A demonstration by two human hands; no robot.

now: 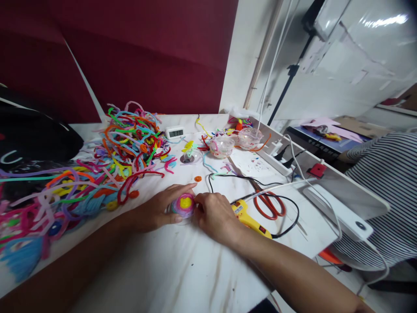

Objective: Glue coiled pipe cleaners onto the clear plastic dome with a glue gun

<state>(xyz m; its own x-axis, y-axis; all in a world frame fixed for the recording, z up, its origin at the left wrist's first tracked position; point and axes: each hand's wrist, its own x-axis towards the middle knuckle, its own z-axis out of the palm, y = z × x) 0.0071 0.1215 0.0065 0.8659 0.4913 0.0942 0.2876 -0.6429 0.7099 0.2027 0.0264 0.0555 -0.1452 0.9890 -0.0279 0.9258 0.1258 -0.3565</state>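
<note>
A round coil of fuzzy pipe cleaners point(186, 203), yellow in the middle with pink and purple rings around it, sits between my hands low over the white table. Clear plastic shows around its lower edge. My left hand point(164, 208) curls around the left side, thumb below and fingers above, gripping it. On the other side, the fingers of my right hand point(213, 214) are pinched together against the coil's edge; whatever they hold is hidden. Just above lies a small orange disc point(197, 178). Beside my right wrist rests a yellow hot glue gun point(250, 218).
Heaped pipe cleaners point(133, 134) cover the left side. Red-handled scissors point(269, 204), clear bowls point(221, 147) and a power strip point(276, 158) stand to the right, with cables across. A small white digital clock point(175, 132) is at the back. A person in a striped shirt point(387, 187) is at right.
</note>
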